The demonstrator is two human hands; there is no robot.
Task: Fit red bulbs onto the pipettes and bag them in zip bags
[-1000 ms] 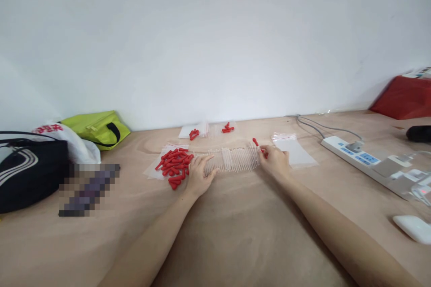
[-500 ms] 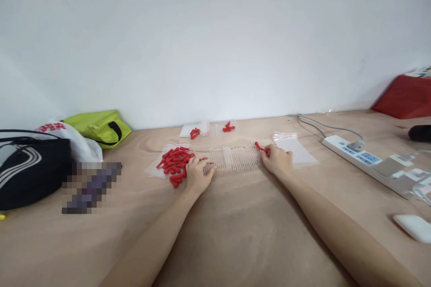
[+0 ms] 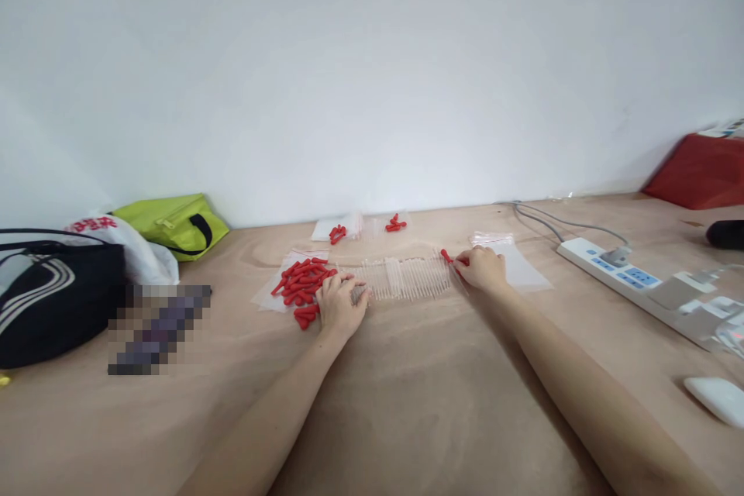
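Since the earlier frame, the left hand [image 3: 342, 308] has edged toward the red pile [image 3: 297, 280], and the right hand [image 3: 482, 267] has drawn slightly off the tubes [image 3: 410, 279]. The hands are well apart, the tubes lying in a row between them. The right pinches a red bulb [image 3: 446, 256]; the left curls over the row's near end, though whether it grips anything I can't tell. Just beyond the right lies a bag [image 3: 523, 267].
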